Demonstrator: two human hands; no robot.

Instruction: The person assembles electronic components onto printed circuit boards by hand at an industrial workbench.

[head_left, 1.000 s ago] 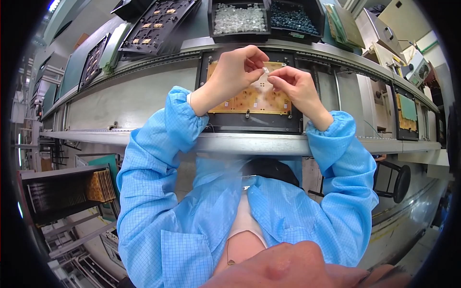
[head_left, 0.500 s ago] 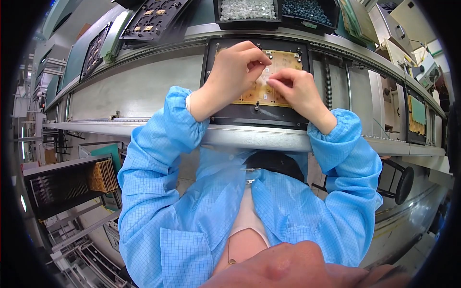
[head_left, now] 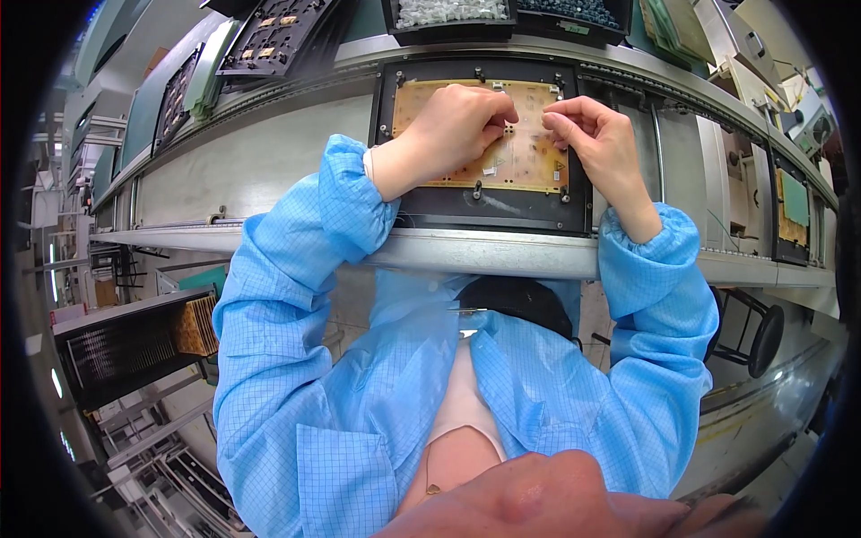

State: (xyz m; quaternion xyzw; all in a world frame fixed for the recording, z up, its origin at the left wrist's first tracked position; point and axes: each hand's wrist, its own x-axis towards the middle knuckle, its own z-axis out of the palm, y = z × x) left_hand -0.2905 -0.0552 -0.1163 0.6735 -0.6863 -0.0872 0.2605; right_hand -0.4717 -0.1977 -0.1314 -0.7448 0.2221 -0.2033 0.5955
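An amber circuit board (head_left: 529,170) lies in a black carrier frame (head_left: 439,211) in front of me. Over the middle of the board is my left hand (head_left: 462,125), its fingers curled and closed; whatever they hold, if anything, is hidden. My right hand (head_left: 596,134) hovers at the board's right part with thumb and fingertips pinched together. What is in that pinch is too small to make out. A small white connector (head_left: 554,91) stands near the board's far right corner. Black posts (head_left: 477,190) stand along the board's edge.
Beyond the rail sit a black bin of white parts (head_left: 448,13) and a bin of dark blue parts (head_left: 569,13). Black carriers (head_left: 278,36) lean at the far left, green sheets (head_left: 673,31) at the far right. A metal rail (head_left: 502,254) runs along the near edge.
My right hand has moved right, apart from my left hand, which stays over the board. A blurred whitish thing between the fingers earlier no longer shows there. The whole view has shifted slightly.
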